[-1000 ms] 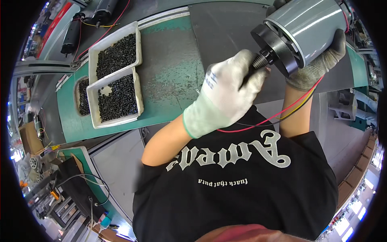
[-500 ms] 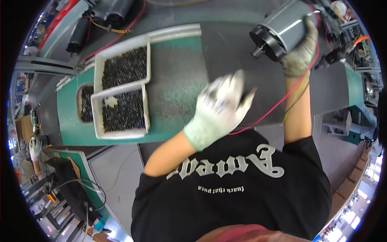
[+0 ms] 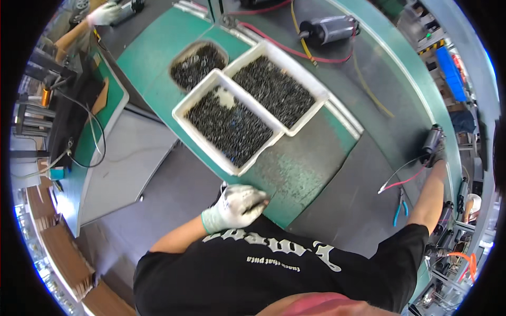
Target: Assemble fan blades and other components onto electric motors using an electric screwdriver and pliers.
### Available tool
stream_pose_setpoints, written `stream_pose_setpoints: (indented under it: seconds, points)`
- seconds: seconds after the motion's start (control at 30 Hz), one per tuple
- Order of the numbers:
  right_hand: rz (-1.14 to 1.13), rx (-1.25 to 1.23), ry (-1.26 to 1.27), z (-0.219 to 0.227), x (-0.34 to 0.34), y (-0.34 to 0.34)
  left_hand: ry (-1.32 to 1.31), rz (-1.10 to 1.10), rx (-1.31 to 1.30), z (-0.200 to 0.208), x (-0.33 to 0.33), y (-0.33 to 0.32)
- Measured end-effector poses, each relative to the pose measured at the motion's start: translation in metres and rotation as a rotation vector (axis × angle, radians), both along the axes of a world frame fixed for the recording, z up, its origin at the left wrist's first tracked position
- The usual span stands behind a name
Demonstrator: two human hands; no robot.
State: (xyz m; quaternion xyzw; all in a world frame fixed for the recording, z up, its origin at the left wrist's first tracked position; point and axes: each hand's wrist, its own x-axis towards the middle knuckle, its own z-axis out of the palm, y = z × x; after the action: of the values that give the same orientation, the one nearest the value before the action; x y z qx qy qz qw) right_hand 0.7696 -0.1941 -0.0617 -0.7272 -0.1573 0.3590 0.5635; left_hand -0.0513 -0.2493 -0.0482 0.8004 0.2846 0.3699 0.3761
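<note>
My left hand (image 3: 238, 207), in a white knit glove, is near my chest at the front edge of the bench. Its fingers are curled in, and whatever they may hold is hidden. Far to the right, with my arm stretched out, my right hand (image 3: 438, 156) grips a dark cylindrical motor (image 3: 433, 138) by its near end. Red and pale wires trail from the motor over the dark mat. Two white trays, a nearer one (image 3: 252, 167) and a farther one (image 3: 293, 129), carry many small black parts; a pale scrap lies in the nearer one.
Blue-handled pliers (image 3: 400, 208) lie on the dark mat (image 3: 337, 203). A third, rounded bin (image 3: 182, 51) of black parts stands behind the trays. Another grey motor (image 3: 331, 30) with wires rests on the far green bench. A co-worker's gloved hand (image 3: 104, 14) is at upper left.
The view has swung round. The motor in my right hand has gone from close by to the far right edge. My left hand has drawn back toward my body, its fingers more curled.
</note>
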Motion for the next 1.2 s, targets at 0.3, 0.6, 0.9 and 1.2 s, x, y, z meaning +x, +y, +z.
stream_pose_setpoints:
  seconds: [0.3,0.6,0.9,1.2]
  points:
    - [0.943,0.224,-0.613,0.109,-0.479,0.148,0.148,0.147,0.256,-0.011,0.02,0.001]
    - [0.677,0.095,-0.397,0.02,-0.587,0.3,0.161,0.232,0.325,-0.012,0.027,-0.006]
    - [0.685,0.021,-0.917,0.099,-0.458,0.2,0.071,0.225,0.346,-0.014,0.019,-0.013]
    - [0.882,-0.293,-1.041,0.158,-0.462,-0.032,0.108,0.153,0.291,-0.009,0.018,0.0]
